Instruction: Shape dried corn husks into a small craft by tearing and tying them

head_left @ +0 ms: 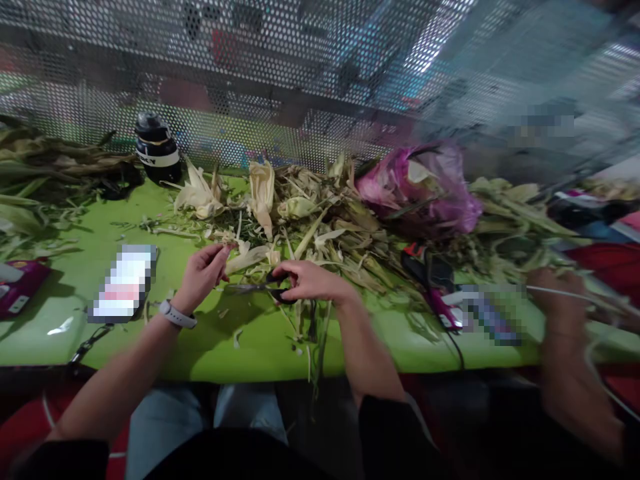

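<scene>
My right hand (310, 280) grips a pair of scissors (246, 289) by the black handles. The blades point left, toward my other hand. My left hand (207, 267), with a pale band at the wrist, is closed in a pinch; what its fingers hold is too small to make out. Just beyond both hands lies a pile of corn husks (345, 257), with pale strips and shreds in it. One upright husk bundle (261, 190) and another pale husk (201, 193) stand out at the back of the pile.
A phone (125, 283) lies at left on the green table (200, 357). Behind it stands a dark bottle (157, 150). A pink plastic bag (425, 190) rests among husks. At right is another person's arm (565, 347). A perforated metal screen (300, 87) runs behind.
</scene>
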`<move>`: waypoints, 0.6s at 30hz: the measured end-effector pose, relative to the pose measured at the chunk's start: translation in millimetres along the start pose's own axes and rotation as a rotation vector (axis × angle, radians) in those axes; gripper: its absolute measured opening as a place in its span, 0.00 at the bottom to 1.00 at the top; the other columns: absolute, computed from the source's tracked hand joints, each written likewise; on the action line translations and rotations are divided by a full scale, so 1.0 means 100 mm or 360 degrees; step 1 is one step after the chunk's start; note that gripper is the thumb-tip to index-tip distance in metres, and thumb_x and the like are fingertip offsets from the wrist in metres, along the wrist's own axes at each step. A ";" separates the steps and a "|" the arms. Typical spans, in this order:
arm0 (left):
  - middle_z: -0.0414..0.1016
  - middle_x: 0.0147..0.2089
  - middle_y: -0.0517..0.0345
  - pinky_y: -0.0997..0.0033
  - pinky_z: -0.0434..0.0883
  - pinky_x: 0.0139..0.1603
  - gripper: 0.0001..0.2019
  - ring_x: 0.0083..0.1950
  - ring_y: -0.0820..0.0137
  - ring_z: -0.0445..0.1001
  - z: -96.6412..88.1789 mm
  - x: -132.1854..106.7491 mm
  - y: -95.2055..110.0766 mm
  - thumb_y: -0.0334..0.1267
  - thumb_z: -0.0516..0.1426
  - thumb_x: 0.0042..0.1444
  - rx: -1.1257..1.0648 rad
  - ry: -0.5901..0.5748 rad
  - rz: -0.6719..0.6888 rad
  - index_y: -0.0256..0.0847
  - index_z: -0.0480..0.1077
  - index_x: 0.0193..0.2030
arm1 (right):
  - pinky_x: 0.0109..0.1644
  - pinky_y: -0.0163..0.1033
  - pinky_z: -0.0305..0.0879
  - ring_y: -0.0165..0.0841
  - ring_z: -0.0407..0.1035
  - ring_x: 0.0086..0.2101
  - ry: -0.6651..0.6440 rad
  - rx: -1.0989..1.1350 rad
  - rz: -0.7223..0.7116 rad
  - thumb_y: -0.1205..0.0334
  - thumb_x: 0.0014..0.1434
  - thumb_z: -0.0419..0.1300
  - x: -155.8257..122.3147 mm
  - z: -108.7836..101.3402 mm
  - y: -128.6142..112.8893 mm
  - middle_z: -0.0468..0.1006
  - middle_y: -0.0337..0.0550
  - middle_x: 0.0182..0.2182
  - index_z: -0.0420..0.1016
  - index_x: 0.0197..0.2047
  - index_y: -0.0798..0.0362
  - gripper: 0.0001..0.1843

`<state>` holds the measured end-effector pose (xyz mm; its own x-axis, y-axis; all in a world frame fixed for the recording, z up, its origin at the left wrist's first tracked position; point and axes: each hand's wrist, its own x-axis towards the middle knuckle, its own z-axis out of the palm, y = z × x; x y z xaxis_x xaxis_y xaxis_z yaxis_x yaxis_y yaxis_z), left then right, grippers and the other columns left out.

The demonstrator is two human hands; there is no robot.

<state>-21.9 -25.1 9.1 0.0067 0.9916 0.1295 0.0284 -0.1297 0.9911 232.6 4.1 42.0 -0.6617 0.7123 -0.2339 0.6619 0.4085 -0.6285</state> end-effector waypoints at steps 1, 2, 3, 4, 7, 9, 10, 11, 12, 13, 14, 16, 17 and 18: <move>0.58 0.17 0.69 0.78 0.71 0.22 0.15 0.16 0.80 0.57 0.00 0.00 -0.01 0.47 0.57 0.60 0.0010 -0.0010 -0.0003 0.35 0.74 0.40 | 0.33 0.35 0.64 0.28 0.67 0.30 -0.0018 0.0034 -0.0040 0.58 0.51 0.67 0.00 -0.01 0.02 0.77 0.46 0.43 0.74 0.51 0.56 0.24; 0.58 0.17 0.69 0.79 0.70 0.21 0.14 0.16 0.81 0.57 0.00 0.00 -0.01 0.46 0.57 0.60 0.0019 -0.0016 -0.0003 0.35 0.74 0.39 | 0.34 0.35 0.64 0.28 0.67 0.30 -0.0013 0.0056 -0.0087 0.58 0.51 0.67 -0.01 -0.01 0.04 0.77 0.46 0.43 0.75 0.50 0.55 0.23; 0.58 0.17 0.69 0.80 0.68 0.20 0.14 0.16 0.81 0.57 0.01 0.00 -0.01 0.46 0.56 0.61 0.0024 -0.0016 -0.0004 0.35 0.74 0.37 | 0.34 0.35 0.65 0.28 0.68 0.30 0.0012 0.0068 -0.0143 0.58 0.51 0.67 -0.02 -0.01 0.06 0.77 0.45 0.42 0.76 0.49 0.55 0.22; 0.58 0.17 0.68 0.81 0.68 0.20 0.13 0.16 0.81 0.57 0.01 0.00 0.00 0.45 0.56 0.60 0.0026 -0.0015 -0.0008 0.36 0.73 0.36 | 0.35 0.36 0.66 0.28 0.68 0.30 0.0059 0.0077 -0.0210 0.58 0.51 0.67 -0.03 -0.02 0.07 0.78 0.45 0.41 0.76 0.48 0.55 0.21; 0.57 0.17 0.69 0.80 0.69 0.20 0.14 0.16 0.81 0.57 0.02 -0.01 0.01 0.47 0.57 0.59 0.0009 -0.0020 -0.0029 0.36 0.73 0.35 | 0.37 0.38 0.68 0.30 0.70 0.32 0.0451 0.0107 -0.0431 0.56 0.53 0.66 -0.05 -0.02 0.11 0.78 0.45 0.39 0.76 0.47 0.55 0.19; 0.57 0.17 0.69 0.78 0.71 0.20 0.15 0.16 0.80 0.57 0.03 -0.01 0.02 0.48 0.58 0.58 -0.0006 -0.0015 -0.0049 0.35 0.73 0.37 | 0.37 0.39 0.69 0.31 0.71 0.32 0.0893 0.0016 -0.0499 0.54 0.55 0.64 -0.04 0.00 0.14 0.78 0.47 0.40 0.76 0.47 0.54 0.18; 0.57 0.17 0.69 0.78 0.72 0.20 0.16 0.16 0.80 0.58 0.04 -0.01 0.02 0.49 0.58 0.57 -0.0006 -0.0011 -0.0056 0.35 0.74 0.38 | 0.39 0.41 0.69 0.33 0.71 0.32 0.1117 -0.0092 -0.0492 0.54 0.56 0.64 -0.02 0.01 0.16 0.79 0.48 0.41 0.76 0.47 0.54 0.18; 0.57 0.17 0.69 0.77 0.72 0.20 0.17 0.16 0.80 0.58 0.04 -0.01 0.03 0.49 0.58 0.57 -0.0003 -0.0005 -0.0062 0.35 0.74 0.39 | 0.41 0.42 0.69 0.35 0.72 0.33 0.1296 -0.0233 -0.0469 0.54 0.56 0.64 0.00 0.03 0.18 0.79 0.49 0.41 0.76 0.47 0.54 0.18; 0.57 0.17 0.69 0.77 0.72 0.20 0.18 0.16 0.80 0.58 0.04 -0.01 0.02 0.50 0.58 0.57 0.0004 -0.0004 -0.0064 0.34 0.74 0.40 | 0.43 0.44 0.69 0.37 0.73 0.35 0.1416 -0.0388 -0.0443 0.54 0.57 0.64 0.02 0.05 0.20 0.79 0.51 0.42 0.76 0.47 0.54 0.17; 0.56 0.17 0.69 0.77 0.73 0.21 0.18 0.16 0.80 0.58 0.04 -0.02 0.02 0.50 0.58 0.58 0.0010 -0.0005 -0.0060 0.34 0.74 0.41 | 0.46 0.46 0.69 0.39 0.73 0.38 0.1475 -0.0534 -0.0422 0.54 0.57 0.63 0.03 0.06 0.22 0.79 0.52 0.42 0.76 0.46 0.54 0.17; 0.56 0.17 0.69 0.77 0.73 0.21 0.18 0.16 0.79 0.58 0.04 -0.02 0.02 0.50 0.58 0.58 0.0013 -0.0001 -0.0050 0.35 0.74 0.41 | 0.48 0.47 0.68 0.41 0.74 0.41 0.1488 -0.0651 -0.0403 0.54 0.57 0.63 0.05 0.08 0.23 0.80 0.52 0.42 0.76 0.46 0.55 0.17; 0.56 0.17 0.69 0.77 0.73 0.20 0.17 0.16 0.79 0.58 0.04 -0.02 0.01 0.50 0.58 0.58 0.0016 0.0013 -0.0024 0.35 0.74 0.39 | 0.51 0.48 0.67 0.43 0.73 0.45 0.1439 -0.0793 -0.0368 0.54 0.58 0.62 0.06 0.09 0.24 0.80 0.53 0.43 0.76 0.47 0.55 0.16; 0.56 0.17 0.69 0.77 0.73 0.20 0.17 0.16 0.79 0.59 0.04 -0.02 0.01 0.50 0.58 0.58 0.0013 0.0020 -0.0011 0.35 0.74 0.38 | 0.51 0.48 0.66 0.43 0.73 0.46 0.1403 -0.0830 -0.0349 0.54 0.59 0.62 0.06 0.09 0.23 0.80 0.53 0.44 0.76 0.47 0.54 0.16; 0.57 0.17 0.68 0.77 0.72 0.20 0.17 0.16 0.79 0.59 0.04 -0.03 0.01 0.50 0.58 0.58 0.0008 0.0026 -0.0001 0.36 0.74 0.38 | 0.52 0.48 0.66 0.44 0.72 0.47 0.1375 -0.0852 -0.0329 0.54 0.60 0.61 0.05 0.09 0.23 0.80 0.53 0.44 0.76 0.47 0.54 0.16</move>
<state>-17.8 -27.8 9.8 -0.0094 0.9915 0.1296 0.0337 -0.1292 0.9910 240.8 11.8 19.4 -0.4416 0.6797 0.5857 0.7740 0.6187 -0.1345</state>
